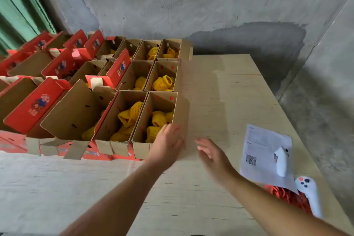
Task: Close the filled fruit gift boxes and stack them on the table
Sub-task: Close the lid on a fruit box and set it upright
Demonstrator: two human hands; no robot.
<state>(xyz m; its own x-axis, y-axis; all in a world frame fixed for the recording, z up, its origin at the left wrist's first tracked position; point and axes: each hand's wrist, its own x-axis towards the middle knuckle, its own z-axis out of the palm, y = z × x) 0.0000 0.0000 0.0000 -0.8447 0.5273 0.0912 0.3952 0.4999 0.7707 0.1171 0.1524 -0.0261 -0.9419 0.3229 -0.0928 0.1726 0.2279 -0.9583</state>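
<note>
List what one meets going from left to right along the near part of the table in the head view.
Open boxes → left hand → right hand → paper sheet → white controller.

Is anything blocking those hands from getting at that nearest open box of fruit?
Nothing visible. The left hand already rests on the near right corner of the nearest open box, and the right hand hovers just beside it over bare table.

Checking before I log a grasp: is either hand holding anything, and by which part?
Left hand touches the nearest open box at its near right corner; grip unclear. Right hand holds nothing.
</note>
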